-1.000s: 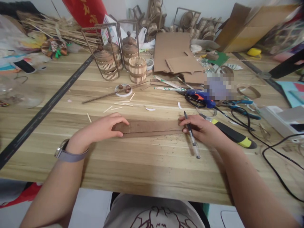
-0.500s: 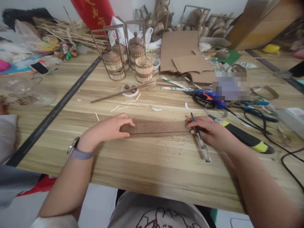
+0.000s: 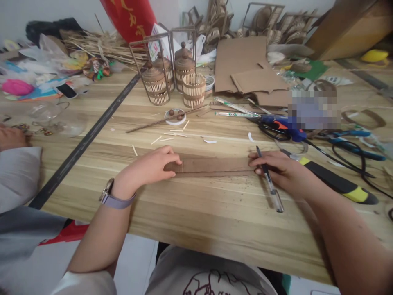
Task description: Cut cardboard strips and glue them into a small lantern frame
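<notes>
A long brown cardboard strip (image 3: 215, 166) lies flat on the wooden table (image 3: 196, 213) in front of me. My left hand (image 3: 152, 167), with a watch on the wrist, presses on the strip's left end with its fingers curled over it. My right hand (image 3: 281, 170) rests on the strip's right end and grips a clear ballpoint pen (image 3: 270, 184), whose tip points away from me. Both hands hold the strip down against the table.
Small woven bamboo lanterns (image 3: 172, 78), cardboard sheets (image 3: 242, 69), a blue glue gun (image 3: 282, 125), scissors (image 3: 353, 143) and a yellow-and-black cutter (image 3: 337, 184) lie beyond and right of the strip. Another person's sleeve (image 3: 18, 176) shows at the left edge. Cables run at right.
The view has shifted left, so everything sits further right in frame and another person's sleeve has come into view. My hands stay on the strip's ends.
</notes>
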Motion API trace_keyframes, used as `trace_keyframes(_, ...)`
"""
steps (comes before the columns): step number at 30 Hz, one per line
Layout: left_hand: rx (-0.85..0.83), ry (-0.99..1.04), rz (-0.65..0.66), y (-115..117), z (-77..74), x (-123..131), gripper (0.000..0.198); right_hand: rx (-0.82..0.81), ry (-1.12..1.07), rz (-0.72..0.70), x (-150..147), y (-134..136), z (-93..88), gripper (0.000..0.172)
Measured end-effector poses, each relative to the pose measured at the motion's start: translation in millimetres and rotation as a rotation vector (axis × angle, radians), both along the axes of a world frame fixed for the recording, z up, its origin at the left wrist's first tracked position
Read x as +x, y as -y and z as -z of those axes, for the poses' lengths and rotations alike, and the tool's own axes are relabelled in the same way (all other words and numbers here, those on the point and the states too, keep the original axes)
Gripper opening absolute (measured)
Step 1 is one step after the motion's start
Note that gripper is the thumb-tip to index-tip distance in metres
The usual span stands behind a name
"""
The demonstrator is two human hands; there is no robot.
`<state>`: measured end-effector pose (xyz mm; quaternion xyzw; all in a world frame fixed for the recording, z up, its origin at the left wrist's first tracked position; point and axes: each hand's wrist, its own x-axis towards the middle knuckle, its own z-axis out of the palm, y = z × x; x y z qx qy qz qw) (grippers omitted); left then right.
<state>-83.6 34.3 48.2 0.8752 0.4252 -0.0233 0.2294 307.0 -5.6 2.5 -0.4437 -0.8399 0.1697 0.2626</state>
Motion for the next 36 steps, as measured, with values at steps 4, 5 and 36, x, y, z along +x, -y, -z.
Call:
trace_keyframes(4, 0.031, 0.013, 0.015, 0.4, 1.9, -1.2, 0.028, -0.021, -0.005, 0.007, -0.3, 0.6, -0.1, 0.017)
trace_keyframes(5, 0.033, 0.016, 0.015, 0.5, 2.2, -1.5, 0.027, -0.029, -0.009, 0.011, -0.2, 0.8, 0.1, 0.017)
trace_keyframes(36, 0.039, -0.017, 0.026, 4.1, -1.8, 1.1, 0.028, -0.01, 0.0, 0.004, -1.0, 0.9, -0.6, 0.016)
